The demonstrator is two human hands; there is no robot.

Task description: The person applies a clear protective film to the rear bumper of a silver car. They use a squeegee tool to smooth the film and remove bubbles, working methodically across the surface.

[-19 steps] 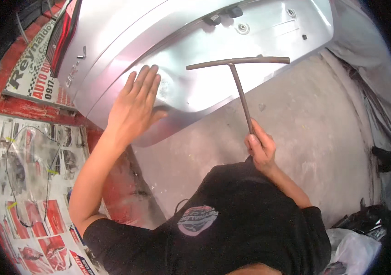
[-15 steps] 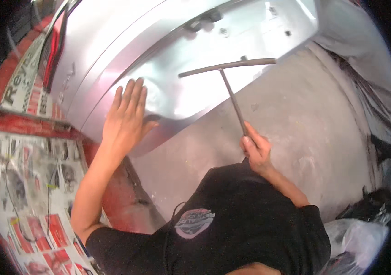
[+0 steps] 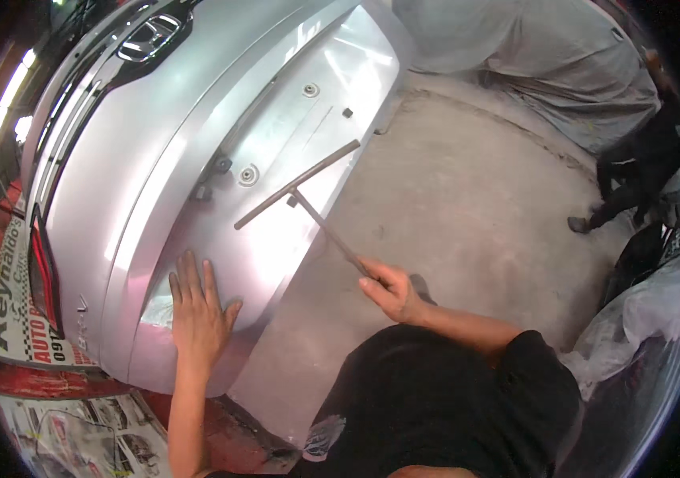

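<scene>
My right hand is closed round the lower end of a thin, dark T-shaped metal tool. Its crossbar reaches out over the silver tailgate of a car; I cannot tell whether it touches the panel. Fingers stretched and slightly apart, my left hand lies flat on or just above the tailgate's lower part. Beside its fingers shows a pale, shiny patch. Round fittings and small black stoppers sit on the recessed face of the panel.
Grey concrete floor stretches to the right. A grey cover drapes something large at the back. At the far right a person in dark clothes is near clear plastic sheeting. Printed banners lie at the lower left.
The view has swung, showing more of the tailgate and the person at right. My left hand still rests by the panel; my right hand still holds the T-shaped tool, now tilted differently.
</scene>
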